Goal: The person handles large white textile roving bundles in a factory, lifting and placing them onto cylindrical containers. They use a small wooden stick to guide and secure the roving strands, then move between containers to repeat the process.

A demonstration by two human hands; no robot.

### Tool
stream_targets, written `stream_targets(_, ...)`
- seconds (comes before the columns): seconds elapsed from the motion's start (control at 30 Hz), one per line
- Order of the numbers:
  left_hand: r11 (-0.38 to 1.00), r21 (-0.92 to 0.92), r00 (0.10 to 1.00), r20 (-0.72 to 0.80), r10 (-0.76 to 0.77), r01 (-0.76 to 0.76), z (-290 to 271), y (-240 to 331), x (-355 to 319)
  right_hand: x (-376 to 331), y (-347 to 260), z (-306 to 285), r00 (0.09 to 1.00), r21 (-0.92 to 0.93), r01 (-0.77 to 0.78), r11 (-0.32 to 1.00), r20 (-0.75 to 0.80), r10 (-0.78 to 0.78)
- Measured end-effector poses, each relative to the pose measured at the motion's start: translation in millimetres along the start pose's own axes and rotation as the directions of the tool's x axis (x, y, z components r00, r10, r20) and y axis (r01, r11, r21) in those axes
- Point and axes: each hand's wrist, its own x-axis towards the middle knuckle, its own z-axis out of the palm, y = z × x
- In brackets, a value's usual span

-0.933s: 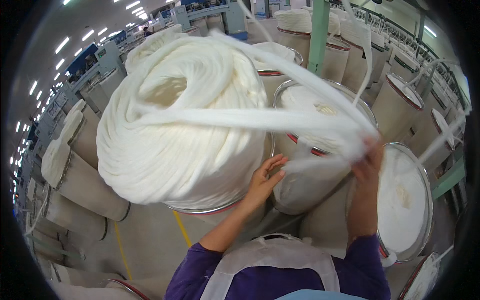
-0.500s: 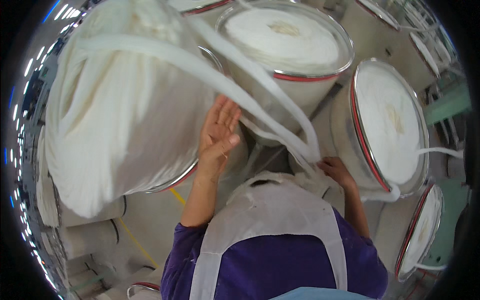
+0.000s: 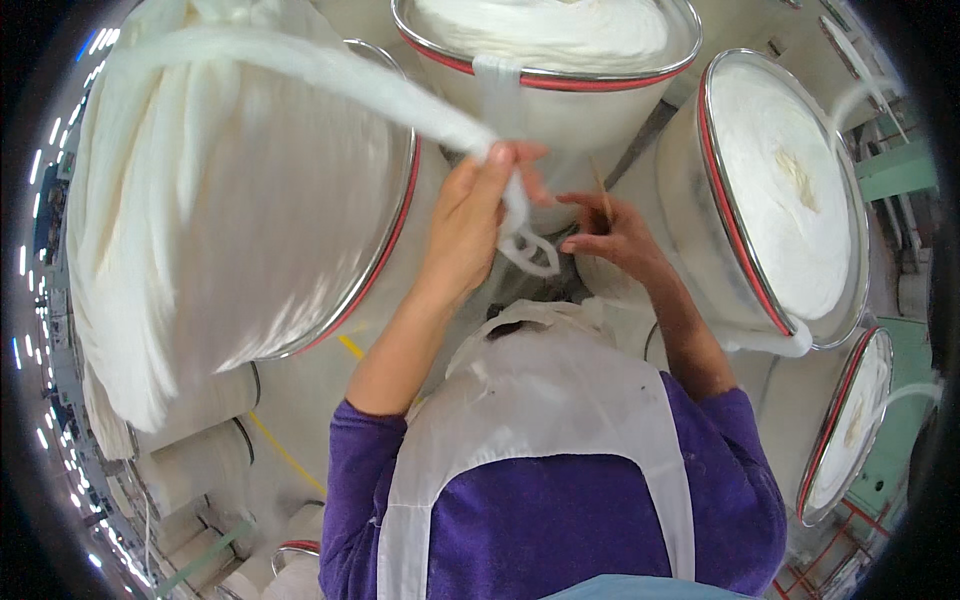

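Soft white fibre sliver (image 3: 330, 75), clamped in left hand (image 3: 470, 215) fingers, needs gentle tension while right hand (image 3: 610, 235), at three o'clock, pinches its looped end.

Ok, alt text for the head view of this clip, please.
Left hand pinches a thick white fibre strand from the tall can at left; right hand fingers its loose end. More filled cans stand around.

Bright, even overhead light fills the scene; rows of ceiling lamps (image 3: 30, 260) show as small glaring dots along the left rim. The white sliver (image 3: 300, 70) is nearly blown out and slightly motion-blurred. Fisheye distortion bends the can rims (image 3: 395, 220), and black vignetting rings the frame. Shadows are soft.
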Motion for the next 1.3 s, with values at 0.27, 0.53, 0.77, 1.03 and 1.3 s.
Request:
stream_targets(0.27,0.976,-0.113,0.983,-0.031,0.184,-0.186,15.1,37.4,-2.6,30.3,24.5,40.3,0.963,-0.248,-0.189,0.950,0.140,0.229)
stream_targets(0.53,0.967,-0.169,0.974,-0.149,0.169,-0.193,-17.4,8.6,-10.6,-44.9,89.8,-6.8,0.945,-0.625,-0.191,0.757,0.091,0.314)
stream_targets(0.77,0.966,0.232,0.898,-0.439,0.003,0.110,-77.1,-112.1,-38.6,-114.4,144.6,-23.1,0.659,-0.169,-0.709,0.685,0.188,0.728)
stream_targets(1.03,0.828,0.521,0.976,-0.174,-0.133,0.205,-71.0,-199.9,-13.2,-148.7,231.9,-1.8,0.739,-0.787,-0.495,0.368,-0.160,0.654)
stream_targets(1.3,0.765,0.641,0.898,-0.369,0.238,0.060,-27.6,-131.5,132.0,-151.3,194.1,-52.1,0.805,-0.520,-0.571,0.635,-0.202,0.558)
